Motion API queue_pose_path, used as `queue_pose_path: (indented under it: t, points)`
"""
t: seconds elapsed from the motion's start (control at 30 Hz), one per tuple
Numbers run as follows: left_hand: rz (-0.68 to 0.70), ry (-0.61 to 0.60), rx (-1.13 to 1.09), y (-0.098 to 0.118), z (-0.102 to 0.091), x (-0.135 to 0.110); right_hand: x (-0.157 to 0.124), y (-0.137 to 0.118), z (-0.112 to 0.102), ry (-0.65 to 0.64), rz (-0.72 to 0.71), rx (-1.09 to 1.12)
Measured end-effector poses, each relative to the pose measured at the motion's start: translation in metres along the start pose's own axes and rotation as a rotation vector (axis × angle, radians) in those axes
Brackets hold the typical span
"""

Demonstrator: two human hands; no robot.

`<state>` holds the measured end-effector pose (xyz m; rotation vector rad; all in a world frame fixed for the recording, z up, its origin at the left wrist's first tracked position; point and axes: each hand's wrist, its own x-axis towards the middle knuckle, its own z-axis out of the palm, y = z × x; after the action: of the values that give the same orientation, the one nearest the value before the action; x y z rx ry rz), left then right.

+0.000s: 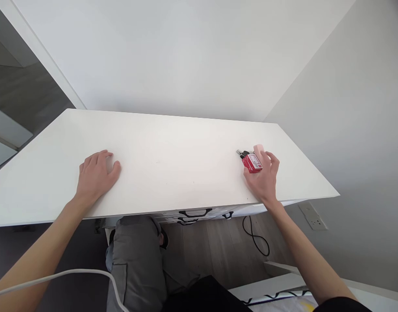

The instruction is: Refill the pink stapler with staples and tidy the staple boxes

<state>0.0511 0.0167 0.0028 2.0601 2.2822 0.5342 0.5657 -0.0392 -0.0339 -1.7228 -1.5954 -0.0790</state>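
Note:
My left hand (pixel 96 173) lies flat on the left part of a white tabletop (pixel 173 164), fingers spread and nothing in it. On the right part of the same top, my right hand (pixel 264 175) curls around a small red box (pixel 252 163) with a white label. The thumb is on the box's near left side, and the fingers reach over its right side. A pale pink block (pixel 259 150) shows just beyond the box, by the fingertips. Small black-and-metal pieces (pixel 243 154) stick out at the box's far left; their kind is hard to make out.
A white wall (pixel 192 56) stands behind the tabletop, and a grey wall (pixel 358 108) is at the right. Drawers with black handles (pixel 195 213) are below the front edge. A white cable (pixel 72 271) crosses my left forearm; a black cable (pixel 256 236) lies on the floor.

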Motion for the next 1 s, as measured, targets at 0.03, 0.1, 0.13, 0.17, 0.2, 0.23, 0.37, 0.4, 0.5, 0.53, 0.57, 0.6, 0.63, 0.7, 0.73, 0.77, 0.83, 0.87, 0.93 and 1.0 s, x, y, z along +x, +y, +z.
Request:
queue_pose_path:
  t: [0.03,0.1,0.13,0.17,0.2,0.23,0.37,0.4,0.5,0.53,0.57,0.6,0.63,0.7,0.73,0.77,0.83,0.87,0.93,1.0]
  points:
    - [0.004,0.001,0.000,0.000,0.000,0.000,-0.002,-0.008,0.000,0.006,-0.069,0.002]
    - [0.007,0.006,0.000,-0.002,0.001,0.001,-0.003,-0.024,0.005,-0.060,-0.180,0.049]
    - [0.005,0.007,0.000,-0.002,0.002,0.001,-0.002,-0.030,0.010,-0.107,-0.198,0.079]
    - [0.004,0.007,0.000,-0.003,0.002,0.001,0.000,-0.035,0.016,-0.160,-0.183,0.107]
    - [0.004,0.006,0.000,-0.004,0.002,0.001,0.003,-0.038,0.024,-0.206,-0.140,0.130]
    - [0.006,0.004,0.001,-0.004,0.002,0.002,0.006,-0.040,0.032,-0.248,-0.082,0.145]
    - [0.013,-0.003,0.014,-0.005,0.001,0.002,0.028,-0.040,0.065,-0.345,0.105,0.134]
    - [0.011,-0.004,0.017,-0.005,0.001,0.002,0.034,-0.039,0.071,-0.350,0.126,0.122]
    - [0.006,-0.003,0.022,-0.004,0.000,0.002,0.048,-0.035,0.085,-0.347,0.190,0.083]
    - [0.005,-0.001,0.023,-0.004,0.000,0.002,0.052,-0.034,0.087,-0.346,0.212,0.071]
    - [0.005,0.000,0.023,-0.004,0.000,0.002,0.054,-0.033,0.089,-0.344,0.231,0.059]
    - [0.005,0.001,0.024,-0.004,0.001,0.002,0.056,-0.033,0.090,-0.341,0.245,0.047]
    - [0.007,0.001,0.024,-0.004,0.001,0.002,0.056,-0.032,0.091,-0.337,0.249,0.037]
    - [0.010,-0.001,0.022,-0.004,0.001,0.002,0.055,-0.032,0.091,-0.331,0.228,0.020]
    - [0.011,-0.001,0.021,-0.004,0.001,0.002,0.053,-0.033,0.090,-0.333,0.208,0.015]
    - [0.011,0.000,0.020,-0.005,0.001,0.002,0.051,-0.034,0.090,-0.338,0.186,0.012]
    - [0.012,0.003,0.021,-0.005,0.001,0.002,0.044,-0.036,0.088,-0.351,0.143,0.005]
    - [0.013,0.004,0.022,-0.005,0.001,0.003,0.041,-0.038,0.088,-0.359,0.121,-0.003]
    - [0.019,0.007,0.025,-0.005,0.001,0.003,0.033,-0.043,0.086,-0.385,0.067,-0.031]
    - [0.026,0.008,0.028,-0.006,0.002,0.003,0.026,-0.049,0.085,-0.425,0.001,-0.060]
